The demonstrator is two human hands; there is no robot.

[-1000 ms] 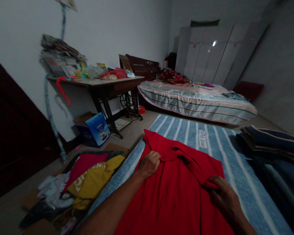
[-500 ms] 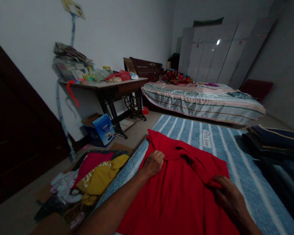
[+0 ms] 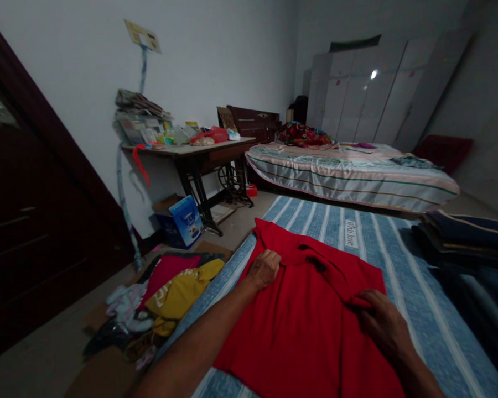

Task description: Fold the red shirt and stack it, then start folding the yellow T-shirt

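A red garment (image 3: 307, 315), which looks like a long-sleeved top, lies spread on a blue-and-white striped bed cover (image 3: 402, 276). Its upper part is folded over, with a dark opening near the collar. My left hand (image 3: 266, 270) has its fingers closed on the cloth at the upper left. At the right side my right hand (image 3: 382, 320) pinches a fold of the same garment between thumb and fingers. The garment's lower end runs out of the bottom of the view.
Dark folded clothes (image 3: 468, 237) are stacked at the right edge. On the floor at left lies a heap with a yellow garment (image 3: 182, 296), beside a blue box (image 3: 182, 221). Beyond stand a sewing-machine table (image 3: 191, 148), another bed (image 3: 348, 177) and a wardrobe (image 3: 357, 99).
The garment's lower left edge has drawn upward and right, baring striped cover below it. Both hands keep their grip, the right shifted slightly up and left. The view has turned slightly left.
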